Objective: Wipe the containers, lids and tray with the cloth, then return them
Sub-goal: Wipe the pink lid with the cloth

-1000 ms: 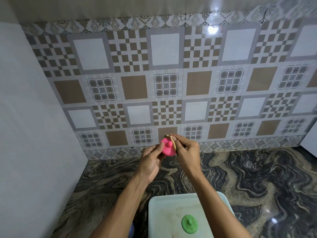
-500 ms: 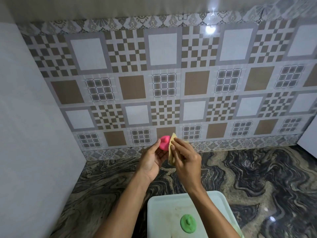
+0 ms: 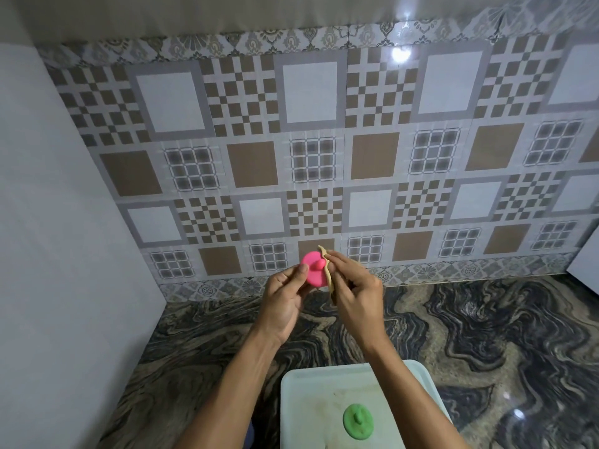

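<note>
My left hand (image 3: pixel 287 294) holds a round pink lid (image 3: pixel 313 270) with a small knob, raised in front of the tiled wall with its top face toward me. My right hand (image 3: pixel 351 286) pinches a thin beige cloth (image 3: pixel 327 270) against the lid's right edge. Below my forearms lies a pale white tray (image 3: pixel 311 396) on the counter. A green lid (image 3: pixel 358 419) with a knob rests on the tray near its front. My right forearm covers part of the tray's right side. No containers are in view.
The dark marbled counter (image 3: pixel 486 351) stretches to the right and behind the tray. A patterned tile wall (image 3: pixel 324 157) stands at the back and a plain white wall (image 3: pixel 64 254) closes the left side. A white panel edge (image 3: pixel 586 264) shows at far right.
The pink lid has turned so its knobbed face shows fully. The cloth slid from over the lid's face to its right edge. Both hands stay raised in about the same place.
</note>
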